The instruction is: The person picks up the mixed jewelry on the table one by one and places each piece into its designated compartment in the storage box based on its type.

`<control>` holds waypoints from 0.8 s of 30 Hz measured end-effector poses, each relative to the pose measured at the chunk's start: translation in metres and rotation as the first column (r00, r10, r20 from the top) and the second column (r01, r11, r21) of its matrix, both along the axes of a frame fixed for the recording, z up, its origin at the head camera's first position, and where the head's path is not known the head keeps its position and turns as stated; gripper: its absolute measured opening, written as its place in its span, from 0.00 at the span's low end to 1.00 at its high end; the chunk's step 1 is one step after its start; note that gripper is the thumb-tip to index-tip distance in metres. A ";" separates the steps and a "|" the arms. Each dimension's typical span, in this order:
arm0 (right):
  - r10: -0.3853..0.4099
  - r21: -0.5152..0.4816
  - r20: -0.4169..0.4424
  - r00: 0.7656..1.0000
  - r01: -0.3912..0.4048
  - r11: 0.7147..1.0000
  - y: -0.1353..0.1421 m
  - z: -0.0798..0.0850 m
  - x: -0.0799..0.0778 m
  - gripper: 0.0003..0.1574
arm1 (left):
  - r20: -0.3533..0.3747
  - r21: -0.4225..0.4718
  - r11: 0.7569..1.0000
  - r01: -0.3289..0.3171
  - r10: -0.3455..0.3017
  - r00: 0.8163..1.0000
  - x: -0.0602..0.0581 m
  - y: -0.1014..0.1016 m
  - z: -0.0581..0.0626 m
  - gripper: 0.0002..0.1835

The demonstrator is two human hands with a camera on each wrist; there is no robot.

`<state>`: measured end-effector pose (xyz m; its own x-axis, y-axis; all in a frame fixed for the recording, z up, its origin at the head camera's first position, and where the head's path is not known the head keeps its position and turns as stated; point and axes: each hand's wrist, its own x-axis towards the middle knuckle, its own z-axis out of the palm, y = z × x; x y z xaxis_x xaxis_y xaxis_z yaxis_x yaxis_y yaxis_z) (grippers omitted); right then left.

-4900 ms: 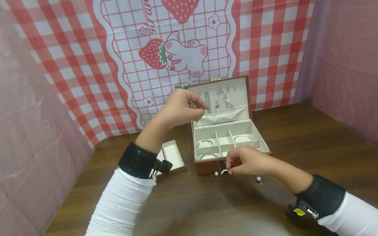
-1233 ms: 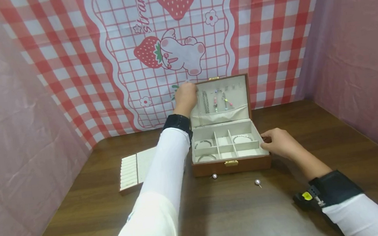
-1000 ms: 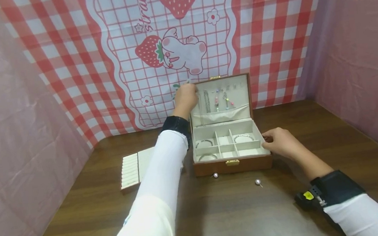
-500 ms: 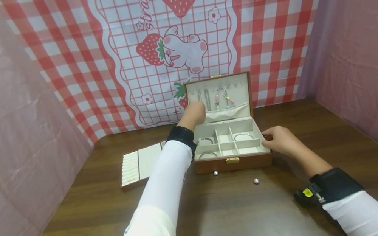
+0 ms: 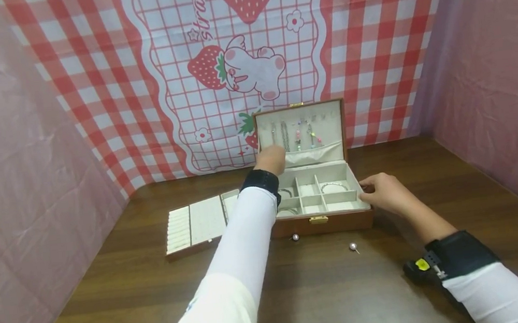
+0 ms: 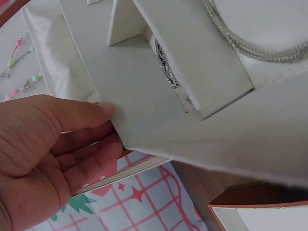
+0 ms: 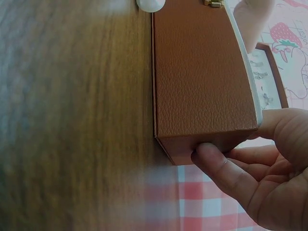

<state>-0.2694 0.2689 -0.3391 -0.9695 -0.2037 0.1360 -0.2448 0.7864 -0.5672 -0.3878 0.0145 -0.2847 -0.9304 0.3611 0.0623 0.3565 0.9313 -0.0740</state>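
Note:
A brown jewelry box (image 5: pixel 293 226) stands with its lid raised and a cream compartmented interior facing up. My left hand (image 5: pixel 272 160) is at the box's back left corner, in front of the lid. In the left wrist view its thumb (image 6: pixel 103 111) lies by the back wall's edge, fingers bent below; whether they pinch anything is hidden. A thin necklace (image 5: pixel 273 131) hangs on the lid just above that hand. My right hand (image 5: pixel 383 191) grips the box's right side, with the thumb (image 7: pixel 209 154) against the outer leather. Bracelets (image 5: pixel 334 187) lie in several compartments.
Left of the box lies a cream tray (image 5: pixel 206 219) with ring rolls, partly behind the left sleeve. Two pearl-headed pins, one nearer the box (image 5: pixel 295 237) and one further right (image 5: pixel 353 247), rest on the wooden table (image 5: pixel 338 299). More jewelry (image 5: pixel 298 137) hangs on the lid.
The left hand holds a necklace over the box in the oldest frame, then reaches the lid's upper left. Now it is lower; the necklace hangs there. The right hand has shifted to the box's side.

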 end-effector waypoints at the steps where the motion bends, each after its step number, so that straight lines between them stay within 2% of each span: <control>1: 0.000 -0.003 0.004 1.000 0.000 1.000 0.000 0.000 0.000 0.27 | -0.003 0.001 1.000 -0.006 0.006 1.000 0.000 0.000 -0.001 0.12; 10: -0.001 0.005 -0.008 1.000 0.001 1.000 0.000 0.001 0.001 0.27 | -0.038 -0.019 1.000 -0.020 0.019 0.999 -0.006 0.001 -0.007 0.12; 19: 0.001 0.009 -0.024 1.000 0.000 1.000 0.001 0.000 0.000 0.27 | -0.016 -0.025 1.000 -0.007 0.006 1.000 -0.008 -0.001 -0.008 0.12; 24: 0.002 0.016 0.002 1.000 -0.002 1.000 0.001 -0.001 0.000 0.28 | -0.011 -0.029 1.000 -0.001 0.000 1.000 -0.010 -0.003 -0.009 0.12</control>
<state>-0.2695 0.2699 -0.3396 -0.9694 -0.2074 0.1310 -0.2451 0.7948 -0.5551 -0.3979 0.0117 -0.2939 -0.9299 0.3626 0.0622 0.3552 0.9289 -0.1048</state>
